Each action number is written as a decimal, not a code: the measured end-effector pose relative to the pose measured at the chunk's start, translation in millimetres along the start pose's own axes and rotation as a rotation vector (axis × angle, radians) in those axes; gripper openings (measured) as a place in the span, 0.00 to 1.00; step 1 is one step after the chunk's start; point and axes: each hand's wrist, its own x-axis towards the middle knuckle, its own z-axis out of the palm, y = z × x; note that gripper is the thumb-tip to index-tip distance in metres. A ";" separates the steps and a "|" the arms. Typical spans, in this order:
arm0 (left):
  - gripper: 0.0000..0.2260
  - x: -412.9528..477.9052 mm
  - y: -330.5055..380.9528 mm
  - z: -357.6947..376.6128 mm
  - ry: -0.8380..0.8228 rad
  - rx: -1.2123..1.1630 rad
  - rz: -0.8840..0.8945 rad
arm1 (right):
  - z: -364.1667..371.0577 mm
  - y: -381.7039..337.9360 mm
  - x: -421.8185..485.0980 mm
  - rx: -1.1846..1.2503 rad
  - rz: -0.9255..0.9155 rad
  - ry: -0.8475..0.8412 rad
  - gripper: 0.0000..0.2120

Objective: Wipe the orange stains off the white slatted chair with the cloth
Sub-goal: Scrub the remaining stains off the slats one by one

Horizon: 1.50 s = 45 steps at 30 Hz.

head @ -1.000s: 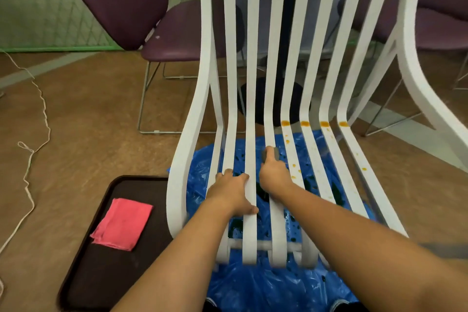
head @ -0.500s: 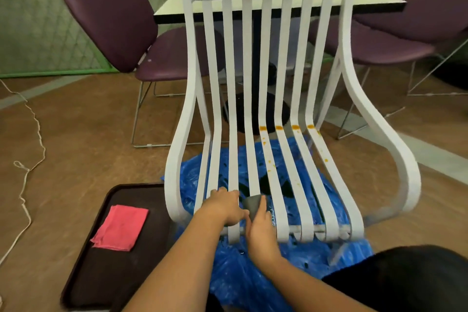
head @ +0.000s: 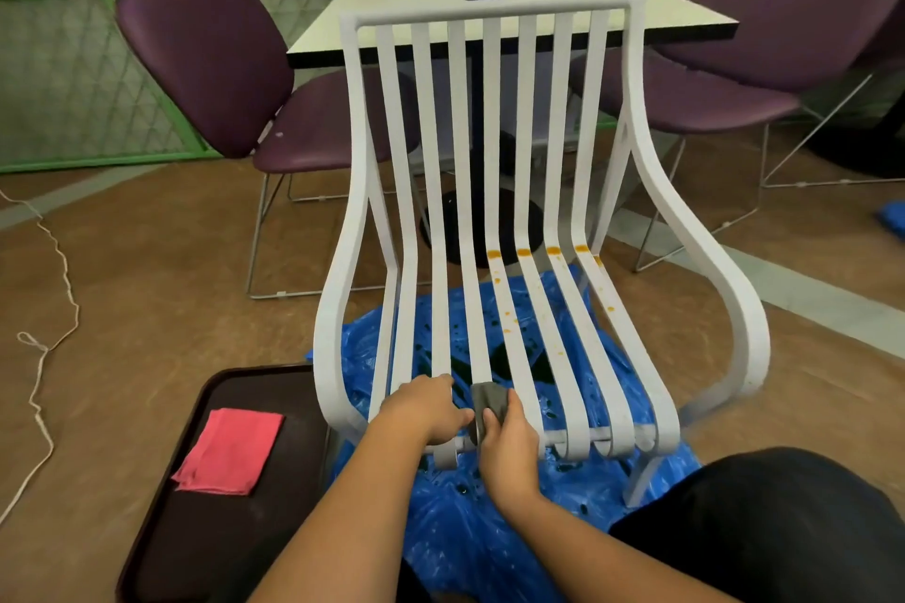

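My left grip point(head: 425, 409) is curling round a front slat of the white slatted chair point(head: 489, 12), steadying it against my rubbing, I judge; my right grip point(head: 507, 438) is pinching the grey cloth point(head: 487, 399) onto the neighbouring slat by the seat's front edge; the orange stains point(head: 523, 253) are sitting further back on the right-hand slats, awaiting wiping.

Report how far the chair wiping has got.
Done: the left slats show no orange. In hand: the right hand holds the grey cloth on a middle slat's front end; the left hand grips the next slat. Left: orange stains across the four right slats.
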 end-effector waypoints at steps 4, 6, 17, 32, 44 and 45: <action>0.26 -1.6 1.7 -3.4 0.005 -0.029 -0.011 | -9.6 -9.6 7.5 -0.130 0.001 -0.028 0.09; 0.24 -1.0 2.2 -4.1 -0.006 -0.033 -0.017 | -17.9 -15.8 14.2 -0.172 0.006 -0.045 0.10; 0.21 13.4 7.2 -3.6 -0.001 -0.056 -0.029 | -62.7 -37.7 45.3 -0.115 -0.243 0.123 0.11; 0.25 58.2 6.0 15.2 0.070 -0.192 -0.094 | -28.0 4.3 51.9 -0.452 -0.049 0.012 0.08; 0.28 62.9 6.3 15.5 0.044 -0.238 -0.123 | -26.4 -2.1 41.8 -0.407 -0.164 0.055 0.17; 0.29 62.0 5.2 15.2 0.041 -0.242 -0.120 | -26.6 -0.5 42.2 -0.440 -0.143 0.034 0.17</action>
